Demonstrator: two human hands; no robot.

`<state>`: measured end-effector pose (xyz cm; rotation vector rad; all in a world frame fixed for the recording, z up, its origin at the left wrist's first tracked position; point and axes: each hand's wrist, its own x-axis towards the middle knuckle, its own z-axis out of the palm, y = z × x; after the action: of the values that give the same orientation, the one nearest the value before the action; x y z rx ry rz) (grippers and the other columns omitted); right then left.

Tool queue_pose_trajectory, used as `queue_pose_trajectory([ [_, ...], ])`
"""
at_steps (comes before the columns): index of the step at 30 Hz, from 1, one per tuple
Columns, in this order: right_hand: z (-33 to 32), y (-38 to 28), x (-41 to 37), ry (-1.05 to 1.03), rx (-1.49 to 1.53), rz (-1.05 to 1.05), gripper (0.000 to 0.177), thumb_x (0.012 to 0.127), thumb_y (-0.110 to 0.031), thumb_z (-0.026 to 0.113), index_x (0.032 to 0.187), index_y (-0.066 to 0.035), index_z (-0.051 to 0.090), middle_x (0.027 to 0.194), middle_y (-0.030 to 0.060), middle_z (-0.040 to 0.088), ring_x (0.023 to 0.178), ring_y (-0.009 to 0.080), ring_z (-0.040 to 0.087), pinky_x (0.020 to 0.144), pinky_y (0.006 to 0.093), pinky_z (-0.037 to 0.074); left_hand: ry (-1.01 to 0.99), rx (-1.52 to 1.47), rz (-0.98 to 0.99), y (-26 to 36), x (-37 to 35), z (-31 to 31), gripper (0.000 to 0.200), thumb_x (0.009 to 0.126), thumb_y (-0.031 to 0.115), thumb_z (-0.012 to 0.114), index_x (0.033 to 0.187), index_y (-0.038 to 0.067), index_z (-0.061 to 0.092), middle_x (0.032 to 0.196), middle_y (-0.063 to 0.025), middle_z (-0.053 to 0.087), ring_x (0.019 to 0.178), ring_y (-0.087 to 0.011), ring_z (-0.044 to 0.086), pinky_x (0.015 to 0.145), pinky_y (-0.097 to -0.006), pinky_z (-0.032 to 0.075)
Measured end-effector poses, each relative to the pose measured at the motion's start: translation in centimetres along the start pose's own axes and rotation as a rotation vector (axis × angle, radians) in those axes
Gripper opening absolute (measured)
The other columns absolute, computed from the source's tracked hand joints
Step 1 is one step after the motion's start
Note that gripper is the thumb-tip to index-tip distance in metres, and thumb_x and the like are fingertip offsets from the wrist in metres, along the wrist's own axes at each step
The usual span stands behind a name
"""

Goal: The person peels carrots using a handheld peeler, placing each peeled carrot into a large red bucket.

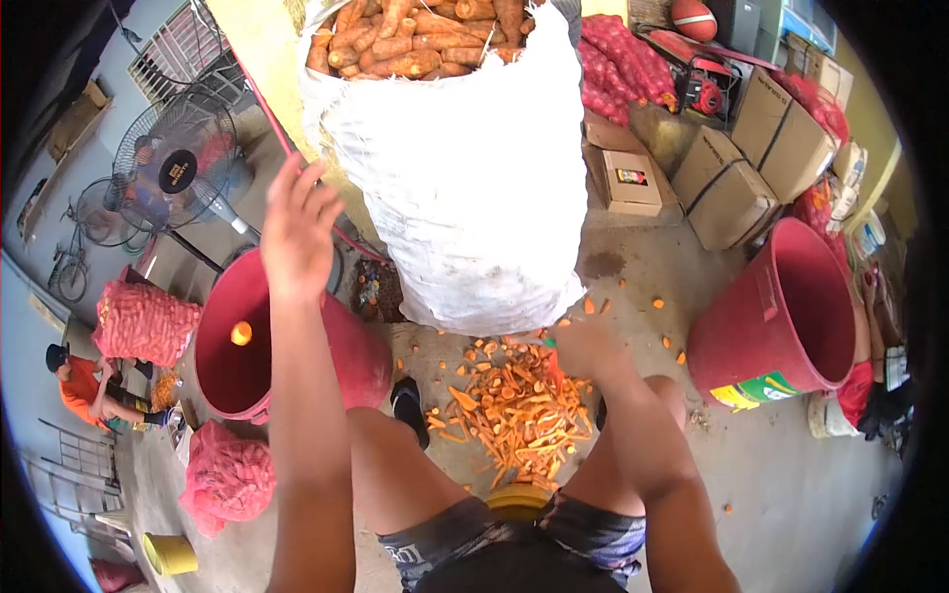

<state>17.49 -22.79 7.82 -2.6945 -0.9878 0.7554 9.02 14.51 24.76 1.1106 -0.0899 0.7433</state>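
Observation:
My left hand [300, 232] is raised in front of the left red bin [346, 341], its fingers apart and nothing in them. An orange carrot piece [241, 333] appears in mid-air at that bin's mouth. My right hand [590, 348], blurred by motion, is closed above a heap of orange peelings [519, 415] on the floor between my feet. A small green tool [550, 342] sticks out from its fingers; its kind is too blurred to tell. Just beyond the heap stands a tall white sack [455, 188], with unpeeled carrots [415, 44] filling its open top.
A second red bin [776, 316] stands at right, near strapped cardboard boxes [727, 188]. Red mesh sacks [148, 321] and a standing fan [178, 170] are at left. A person in an orange shirt [84, 390] sits far left. A yellow bucket [170, 553] is on the floor.

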Motion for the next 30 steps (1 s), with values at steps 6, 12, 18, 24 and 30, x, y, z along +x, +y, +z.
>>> queue_pose_trajectory([
  [6,0.4,0.5,2.3,-0.006,0.033,-0.027,0.042,0.091,-0.009,0.062,0.133,-0.005,0.065,0.120,0.0224,0.073,0.114,0.0387,0.070,0.094,0.0508,0.056,-0.383,1.512,0.840,-4.4,13.1,11.7,0.036,0.100,0.019,0.069,0.135,0.010,0.070,0.136,-0.0137,0.068,0.125,-0.0308,0.063,0.106,-0.0398,0.050],
  [12,-0.3,1.9,1.4,0.072,0.065,-0.085,0.034,0.097,-0.012,0.054,0.129,-0.008,0.065,0.110,0.0233,0.073,0.104,0.0423,0.070,0.088,0.0537,0.054,-0.343,1.739,0.723,-8.4,11.9,12.3,0.032,0.092,0.008,0.066,0.120,0.018,0.078,0.116,-0.0106,0.070,0.107,-0.0381,0.068,0.096,-0.0482,0.054],
  [18,-1.7,2.1,0.3,-0.046,0.111,-0.062,0.035,0.096,-0.012,0.056,0.131,-0.012,0.065,0.109,0.0228,0.073,0.103,0.0417,0.070,0.088,0.0529,0.053,-0.361,1.623,0.540,-7.5,11.9,12.3,0.031,0.093,0.009,0.064,0.118,0.016,0.079,0.119,-0.0101,0.073,0.093,-0.0348,0.072,0.087,-0.0457,0.058],
  [24,-2.4,2.0,0.7,0.040,0.133,-0.090,0.040,0.093,-0.008,0.056,0.132,-0.009,0.066,0.116,0.0210,0.074,0.111,0.0392,0.070,0.096,0.0487,0.055,-0.522,1.818,0.446,-3.5,22.1,8.6,0.034,0.093,0.013,0.060,0.123,0.014,0.077,0.128,-0.0110,0.074,0.119,-0.0321,0.067,0.106,-0.0421,0.049],
  [30,-1.0,1.8,2.1,0.058,0.123,-0.076,0.040,0.092,-0.007,0.057,0.132,-0.008,0.066,0.116,0.0216,0.074,0.112,0.0396,0.069,0.096,0.0497,0.054,-0.631,2.257,0.027,-1.8,22.6,9.3,0.047,0.097,0.010,0.055,0.138,0.029,0.068,0.139,-0.0061,0.068,0.135,-0.0334,0.056,0.112,-0.0469,0.046],
])
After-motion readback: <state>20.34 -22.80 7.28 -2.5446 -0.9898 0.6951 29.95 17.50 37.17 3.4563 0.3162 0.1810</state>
